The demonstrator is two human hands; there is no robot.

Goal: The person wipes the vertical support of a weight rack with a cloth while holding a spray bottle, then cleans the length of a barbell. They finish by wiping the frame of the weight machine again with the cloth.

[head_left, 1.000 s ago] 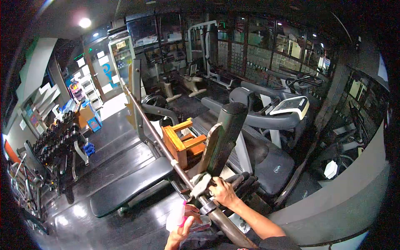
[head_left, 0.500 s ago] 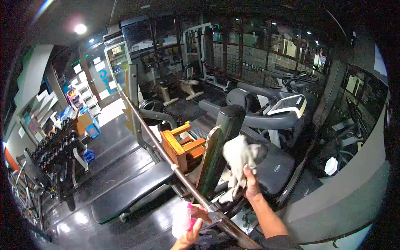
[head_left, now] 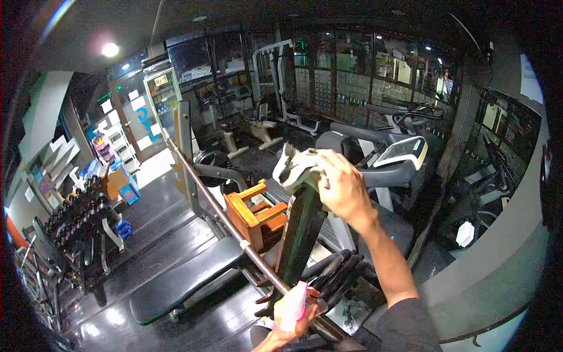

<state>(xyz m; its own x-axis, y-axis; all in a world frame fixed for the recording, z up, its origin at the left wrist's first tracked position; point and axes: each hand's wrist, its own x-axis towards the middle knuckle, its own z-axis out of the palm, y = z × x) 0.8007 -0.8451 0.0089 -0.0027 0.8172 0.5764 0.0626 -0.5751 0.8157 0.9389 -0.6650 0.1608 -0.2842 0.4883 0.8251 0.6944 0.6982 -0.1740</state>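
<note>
My right hand [head_left: 345, 186] presses a whitish cloth [head_left: 298, 166] onto the top of the dark upright post [head_left: 300, 226] of the bench press rack, fingers closed over it. The cloth covers the post's top end. Lower down, my left hand [head_left: 285, 314] grips a spray bottle [head_left: 295, 306] with a white body and pink parts, right beside the barbell [head_left: 262, 264]. The bar runs diagonally across the rack, from near my left hand up to the far upright [head_left: 187, 152].
A black padded bench [head_left: 187, 281] extends left beneath the bar. Behind the bar stands an orange-brown wooden box [head_left: 249, 220]. A treadmill [head_left: 381, 170] is to the right, and a dumbbell rack [head_left: 79, 217] lines the left side. Several weight plates [head_left: 340, 273] hang below my right forearm.
My right hand has brought the cloth up and left onto the top of the post. The left hand with the spray bottle has shifted right and slightly up, closer over the bar.
</note>
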